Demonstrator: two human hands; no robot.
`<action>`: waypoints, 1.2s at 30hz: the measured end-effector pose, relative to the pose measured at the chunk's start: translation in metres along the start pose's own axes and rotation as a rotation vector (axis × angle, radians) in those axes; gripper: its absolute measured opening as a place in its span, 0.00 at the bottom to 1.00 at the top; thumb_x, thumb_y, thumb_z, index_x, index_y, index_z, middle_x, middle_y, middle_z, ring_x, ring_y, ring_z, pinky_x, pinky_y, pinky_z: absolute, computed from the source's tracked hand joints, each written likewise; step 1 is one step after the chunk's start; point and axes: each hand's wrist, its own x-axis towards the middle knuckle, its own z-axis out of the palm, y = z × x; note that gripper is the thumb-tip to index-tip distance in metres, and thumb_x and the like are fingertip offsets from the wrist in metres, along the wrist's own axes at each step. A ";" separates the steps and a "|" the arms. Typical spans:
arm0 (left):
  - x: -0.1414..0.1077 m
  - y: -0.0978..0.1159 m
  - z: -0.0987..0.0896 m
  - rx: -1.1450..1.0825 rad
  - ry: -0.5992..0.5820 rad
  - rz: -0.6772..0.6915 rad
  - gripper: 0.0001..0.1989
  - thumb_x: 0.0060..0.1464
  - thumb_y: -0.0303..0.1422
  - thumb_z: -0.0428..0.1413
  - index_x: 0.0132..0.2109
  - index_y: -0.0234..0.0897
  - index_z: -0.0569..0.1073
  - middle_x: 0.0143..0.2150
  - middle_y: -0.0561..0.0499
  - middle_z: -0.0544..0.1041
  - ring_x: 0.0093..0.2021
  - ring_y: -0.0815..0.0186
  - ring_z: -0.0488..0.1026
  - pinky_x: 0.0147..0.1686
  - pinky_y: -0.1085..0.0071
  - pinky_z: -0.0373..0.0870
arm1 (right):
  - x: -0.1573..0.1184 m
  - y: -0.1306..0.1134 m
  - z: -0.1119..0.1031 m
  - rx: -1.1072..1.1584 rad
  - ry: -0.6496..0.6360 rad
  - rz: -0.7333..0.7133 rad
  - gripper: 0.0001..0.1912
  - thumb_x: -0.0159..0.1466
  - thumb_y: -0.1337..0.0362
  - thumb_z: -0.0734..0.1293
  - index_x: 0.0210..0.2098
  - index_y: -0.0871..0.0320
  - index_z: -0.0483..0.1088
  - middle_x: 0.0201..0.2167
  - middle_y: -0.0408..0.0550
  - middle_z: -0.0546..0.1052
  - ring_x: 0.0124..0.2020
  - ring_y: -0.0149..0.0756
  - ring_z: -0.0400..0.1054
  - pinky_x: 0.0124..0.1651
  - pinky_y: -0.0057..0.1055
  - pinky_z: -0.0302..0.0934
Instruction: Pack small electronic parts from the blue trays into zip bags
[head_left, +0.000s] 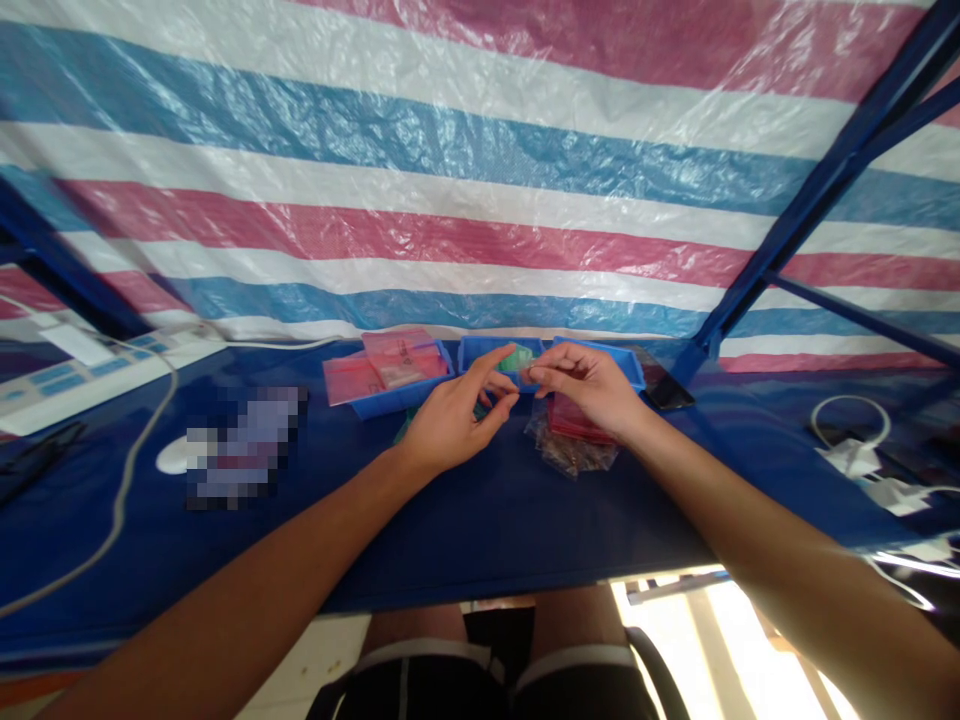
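Observation:
My left hand (457, 425) and my right hand (583, 390) meet low over the blue plastic trays. A small green plastic packet (516, 359) sits between their fingertips, and my right fingers appear pinched on its edge. My left thumb and fingers curve around it, but contact is unclear. Pink zip bags (397, 362) fill the left tray (397, 400). Below my right hand lie a red packet (571, 420) and a crumpled clear bag (570, 452). A green packet (409, 425) shows under my left palm.
A blue cloth (480, 530) covers the table, with a striped plastic tarp (465, 170) behind it and blue metal bars (832, 180) at right. A phone (667, 392), a pixelated object (244, 445), a power strip (90, 370), white cables (124, 480) and chargers (855, 458) lie around.

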 end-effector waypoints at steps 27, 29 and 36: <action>-0.006 -0.009 -0.002 0.323 -0.103 0.044 0.12 0.71 0.36 0.56 0.53 0.41 0.83 0.32 0.53 0.80 0.33 0.65 0.78 0.37 0.69 0.70 | -0.050 -0.035 -0.029 -1.131 -0.365 -0.258 0.14 0.74 0.58 0.69 0.56 0.54 0.79 0.53 0.57 0.84 0.56 0.53 0.79 0.61 0.48 0.71; -0.006 -0.009 -0.002 0.319 -0.100 0.037 0.12 0.71 0.37 0.56 0.53 0.41 0.83 0.30 0.53 0.79 0.32 0.65 0.78 0.37 0.69 0.69 | -0.057 -0.024 -0.031 -1.100 -0.371 -0.258 0.13 0.75 0.60 0.68 0.56 0.52 0.80 0.54 0.56 0.84 0.57 0.52 0.79 0.62 0.49 0.71; -0.007 -0.011 -0.001 0.318 -0.109 0.034 0.12 0.71 0.38 0.56 0.53 0.42 0.83 0.29 0.53 0.79 0.32 0.65 0.78 0.35 0.69 0.68 | -0.058 -0.007 -0.046 -0.964 -0.283 -0.232 0.13 0.74 0.64 0.68 0.54 0.47 0.83 0.53 0.51 0.86 0.52 0.51 0.81 0.57 0.49 0.73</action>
